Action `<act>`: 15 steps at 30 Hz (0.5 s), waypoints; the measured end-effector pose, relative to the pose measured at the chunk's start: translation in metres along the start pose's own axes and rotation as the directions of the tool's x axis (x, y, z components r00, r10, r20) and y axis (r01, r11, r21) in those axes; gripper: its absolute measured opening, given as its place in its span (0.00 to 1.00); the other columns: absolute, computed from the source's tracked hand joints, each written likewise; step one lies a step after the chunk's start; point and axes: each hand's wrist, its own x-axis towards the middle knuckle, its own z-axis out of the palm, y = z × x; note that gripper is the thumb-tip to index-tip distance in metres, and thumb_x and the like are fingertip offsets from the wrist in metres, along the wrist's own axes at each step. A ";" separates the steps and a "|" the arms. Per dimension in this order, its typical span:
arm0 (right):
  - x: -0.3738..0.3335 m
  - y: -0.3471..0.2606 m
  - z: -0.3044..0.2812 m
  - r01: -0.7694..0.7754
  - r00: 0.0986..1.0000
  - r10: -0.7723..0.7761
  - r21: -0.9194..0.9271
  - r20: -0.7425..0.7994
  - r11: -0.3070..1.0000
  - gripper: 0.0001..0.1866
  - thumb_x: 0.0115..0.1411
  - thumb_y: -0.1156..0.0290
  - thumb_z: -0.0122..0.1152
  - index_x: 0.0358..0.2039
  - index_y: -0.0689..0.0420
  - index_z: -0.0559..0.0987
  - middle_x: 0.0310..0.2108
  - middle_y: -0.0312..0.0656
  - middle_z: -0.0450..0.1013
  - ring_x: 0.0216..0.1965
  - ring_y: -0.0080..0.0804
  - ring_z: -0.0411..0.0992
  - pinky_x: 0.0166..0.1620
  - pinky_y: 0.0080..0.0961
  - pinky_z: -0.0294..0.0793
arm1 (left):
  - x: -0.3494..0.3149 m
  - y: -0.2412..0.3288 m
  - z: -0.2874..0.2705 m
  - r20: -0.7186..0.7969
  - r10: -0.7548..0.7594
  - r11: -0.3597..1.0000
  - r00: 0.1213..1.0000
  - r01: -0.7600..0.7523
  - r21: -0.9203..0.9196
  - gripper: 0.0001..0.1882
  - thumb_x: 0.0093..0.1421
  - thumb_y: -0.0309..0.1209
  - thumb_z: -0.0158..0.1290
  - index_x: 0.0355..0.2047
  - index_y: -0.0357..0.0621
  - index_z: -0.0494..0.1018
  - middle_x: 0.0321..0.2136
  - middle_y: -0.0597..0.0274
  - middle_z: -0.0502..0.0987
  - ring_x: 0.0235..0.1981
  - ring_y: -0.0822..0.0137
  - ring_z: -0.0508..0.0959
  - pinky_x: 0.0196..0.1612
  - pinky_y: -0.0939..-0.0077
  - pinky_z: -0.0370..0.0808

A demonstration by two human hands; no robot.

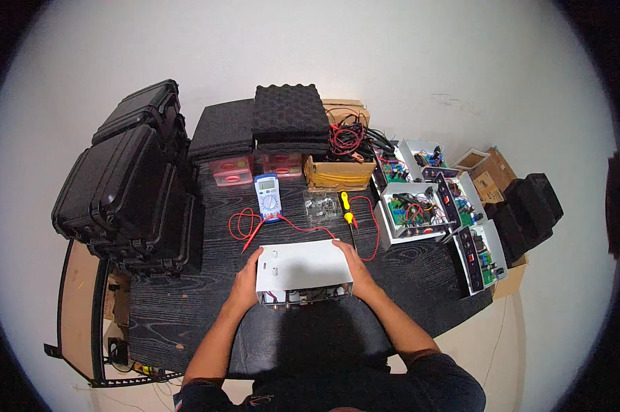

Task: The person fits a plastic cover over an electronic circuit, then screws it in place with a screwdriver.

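A white metal electronics enclosure (308, 264) sits at the near middle of the table, its near side uncovered so that wires and parts show inside. My left hand (246, 280) grips its left end, and my right hand (360, 275) grips its right end; the fingertips are partly hidden behind the edges. Just beyond it lies a blue and white multimeter (268, 196) with red test leads (251, 235). To the right of that are a clear plastic box (321, 207) of small parts and a yellow and black screwdriver (347, 211).
Stacked black hard cases (121, 185) fill the left side. Black foam sheets (290, 113) lie on red-fronted drawers (231, 172) at the back, beside a cardboard box (341, 175) of cables. Several opened white enclosures (413, 209) with circuit boards crowd the right, near black blocks (533, 206).
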 end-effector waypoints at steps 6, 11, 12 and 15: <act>0.002 0.002 0.003 -0.029 0.999 0.030 -0.029 0.027 0.999 0.49 0.47 0.91 0.65 0.70 0.55 0.61 0.66 0.55 0.63 0.69 0.59 0.63 0.71 0.44 0.65 | 0.000 -0.012 0.001 -0.022 0.044 0.999 0.999 -0.043 0.018 0.46 0.59 0.28 0.66 0.74 0.46 0.55 0.59 0.33 0.76 0.59 0.40 0.78 0.62 0.53 0.75; 0.001 0.002 0.003 -0.005 1.000 0.006 -0.025 0.027 1.000 0.50 0.45 0.92 0.65 0.71 0.55 0.60 0.66 0.56 0.63 0.69 0.59 0.63 0.71 0.45 0.64 | 0.000 -0.012 0.001 -0.055 0.070 0.996 0.996 -0.073 -0.055 0.44 0.59 0.25 0.64 0.74 0.47 0.57 0.57 0.33 0.77 0.58 0.40 0.79 0.61 0.55 0.76; 0.002 0.002 0.003 -0.002 1.000 0.003 -0.025 0.027 1.000 0.50 0.45 0.92 0.65 0.71 0.55 0.60 0.66 0.56 0.63 0.69 0.59 0.63 0.71 0.45 0.64 | 0.000 -0.013 0.001 -0.054 0.067 0.997 0.996 -0.069 -0.032 0.44 0.59 0.24 0.64 0.74 0.48 0.58 0.57 0.33 0.77 0.57 0.41 0.80 0.59 0.55 0.77; 0.001 0.000 0.001 0.021 1.000 -0.020 -0.021 0.011 1.000 0.51 0.45 0.91 0.65 0.71 0.55 0.60 0.66 0.56 0.63 0.69 0.59 0.63 0.71 0.45 0.64 | 0.001 -0.014 -0.001 -0.057 0.085 0.996 0.995 -0.087 -0.022 0.44 0.58 0.23 0.64 0.74 0.48 0.58 0.56 0.35 0.79 0.56 0.43 0.82 0.57 0.57 0.79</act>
